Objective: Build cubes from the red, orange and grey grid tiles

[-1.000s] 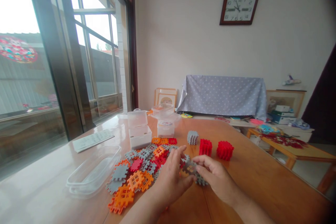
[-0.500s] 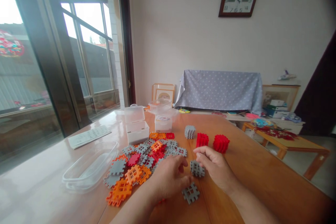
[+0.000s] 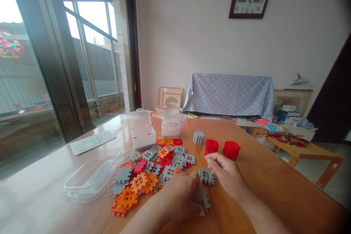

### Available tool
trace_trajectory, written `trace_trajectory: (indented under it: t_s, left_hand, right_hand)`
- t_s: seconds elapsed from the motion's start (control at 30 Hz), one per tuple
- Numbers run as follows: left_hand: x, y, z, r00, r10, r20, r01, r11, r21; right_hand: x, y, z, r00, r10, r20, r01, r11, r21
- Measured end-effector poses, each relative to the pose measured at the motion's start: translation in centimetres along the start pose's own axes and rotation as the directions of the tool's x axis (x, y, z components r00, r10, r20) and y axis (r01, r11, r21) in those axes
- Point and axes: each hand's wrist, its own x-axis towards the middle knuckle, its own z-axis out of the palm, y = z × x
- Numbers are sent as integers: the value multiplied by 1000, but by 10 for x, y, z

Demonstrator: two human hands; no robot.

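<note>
My left hand [image 3: 182,193] reaches over a grey notched building tile [image 3: 203,199] at the front of the table, thumb and fingers closing on its left part and hiding some of it. My right hand [image 3: 226,168] hovers with half-bent fingers beside a grey tile or small stack of tiles [image 3: 207,176]; nothing shows between its fingers. Left of my hands spreads a loose pile of interlocking tiles, with orange [image 3: 126,198], grey [image 3: 123,174] and red [image 3: 140,166] ones. Beyond my right hand stand a grey stack [image 3: 198,138] and two red stacks [image 3: 211,147].
A clear plastic tub [image 3: 93,175] lies at left, near a printed sheet [image 3: 93,142]. An open white box [image 3: 144,139] and another lidded box [image 3: 170,130] stand behind the pile. A low wooden side table [image 3: 315,150] is off to the right.
My left hand has come down and nearer, onto the front grey tile, which has shifted slightly right. My right hand has edged a little right.
</note>
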Motion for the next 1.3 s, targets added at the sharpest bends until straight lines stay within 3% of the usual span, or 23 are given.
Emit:
trace_trajectory:
  t_s: [0.13, 0.27, 0.33, 0.43, 0.7, 0.97, 1.3]
  left_hand:
    - [7, -6, 3, 992, -91, -86, 52, 926, -375]
    - [18, -6, 0, 961, -243, -129, 65, 654, -754]
    - [21, -6, -2, 950, -297, -96, 86, 544, -835]
    - [20, -6, -2, 947, -316, -64, 101, 482, -871]
    - [22, -8, 2, 956, -294, -9, 133, 460, -878]
    - [21, -4, -20, 904, -382, -193, 52, 546, -836]
    - [21, -10, -26, 865, -456, -210, 126, 602, -788]
  right_hand:
    - [-3, 1, 1, 999, -49, 22, 50, 999, -22]
    - [-8, -6, 1, 981, -151, 123, 167, 978, -125]
    - [-10, -11, 1, 960, -195, 203, 234, 954, -189]
    - [-10, -12, 3, 933, -237, 269, 306, 917, -254]
    - [-6, -3, 1, 935, -260, 240, 335, 868, -366]
    - [5, 16, -29, 978, -91, 187, 175, 846, -503]
    - [2, 20, -29, 968, 69, 240, 75, 835, -546]
